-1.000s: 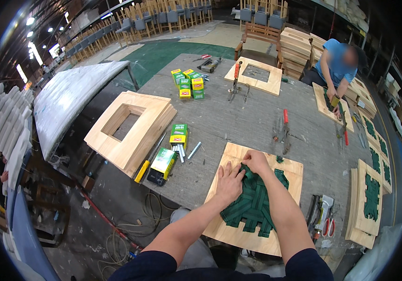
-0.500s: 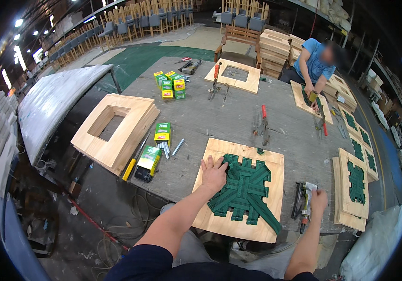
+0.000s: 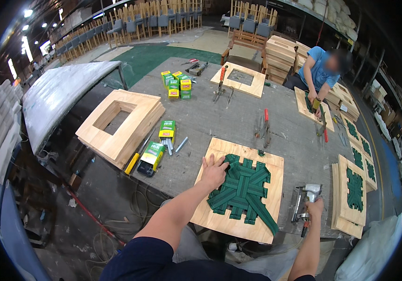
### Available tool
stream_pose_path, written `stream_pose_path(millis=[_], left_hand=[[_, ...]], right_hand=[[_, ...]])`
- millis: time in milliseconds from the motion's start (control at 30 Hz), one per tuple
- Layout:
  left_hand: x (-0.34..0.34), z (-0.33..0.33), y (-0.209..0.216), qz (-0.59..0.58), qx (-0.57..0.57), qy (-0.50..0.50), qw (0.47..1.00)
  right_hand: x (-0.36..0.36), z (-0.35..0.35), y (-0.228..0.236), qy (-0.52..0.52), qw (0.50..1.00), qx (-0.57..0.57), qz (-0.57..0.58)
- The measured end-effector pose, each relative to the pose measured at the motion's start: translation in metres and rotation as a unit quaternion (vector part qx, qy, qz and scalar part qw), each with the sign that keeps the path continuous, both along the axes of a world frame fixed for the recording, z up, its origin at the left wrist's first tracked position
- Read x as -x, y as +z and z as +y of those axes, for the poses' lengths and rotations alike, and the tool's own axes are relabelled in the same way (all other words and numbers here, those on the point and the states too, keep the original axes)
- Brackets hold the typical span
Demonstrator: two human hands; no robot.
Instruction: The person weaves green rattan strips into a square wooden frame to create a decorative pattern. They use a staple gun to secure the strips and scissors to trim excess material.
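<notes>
A square plywood frame lies before me, its middle covered by crossed green webbing straps. One strap runs out diagonally to the board's near right corner. My left hand lies with fingers spread on the board's left part, its fingertips at the webbing's upper left edge. To the right of the board, my right hand is closed around the handle of a silver and black staple gun, which is at the tabletop. Its fingers are partly hidden by the tool.
Left stands a stack of plywood frames. Near it are staple boxes, loose staple strips and a yellow-handled tool. Red-handled pliers lie mid-table. Webbed frames are stacked right. A co-worker works across the table.
My right hand has closed round the staple gun's handle and turned the tool slightly. My left hand stays on the board. The whole view has shifted a little.
</notes>
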State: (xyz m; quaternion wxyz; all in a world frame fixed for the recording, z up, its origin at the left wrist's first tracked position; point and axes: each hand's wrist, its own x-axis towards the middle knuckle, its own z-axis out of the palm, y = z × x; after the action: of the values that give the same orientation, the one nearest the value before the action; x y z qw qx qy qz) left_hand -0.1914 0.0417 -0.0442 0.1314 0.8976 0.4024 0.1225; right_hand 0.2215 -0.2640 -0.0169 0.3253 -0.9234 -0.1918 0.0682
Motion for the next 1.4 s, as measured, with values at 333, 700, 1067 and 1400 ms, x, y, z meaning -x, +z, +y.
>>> stream_pose_path(millis=[333,700,1067,1400], left_hand=[[0.012,0.006,-0.009,-0.002,-0.013,0.022,1.0],[0.007,0.002,-0.009,-0.01,-0.011,0.007,1.0],[0.01,0.005,-0.008,-0.026,-0.01,0.006,1.0],[0.011,0.006,-0.01,-0.034,0.001,0.008,0.999]], right_hand=[[0.103,0.119,0.176,0.199,0.916,-0.269,0.222],[0.236,0.31,0.109,0.386,0.868,0.031,0.31],[0.24,0.312,0.072,0.372,0.872,0.07,0.31],[0.251,0.308,0.074,0.376,0.873,0.046,0.308]])
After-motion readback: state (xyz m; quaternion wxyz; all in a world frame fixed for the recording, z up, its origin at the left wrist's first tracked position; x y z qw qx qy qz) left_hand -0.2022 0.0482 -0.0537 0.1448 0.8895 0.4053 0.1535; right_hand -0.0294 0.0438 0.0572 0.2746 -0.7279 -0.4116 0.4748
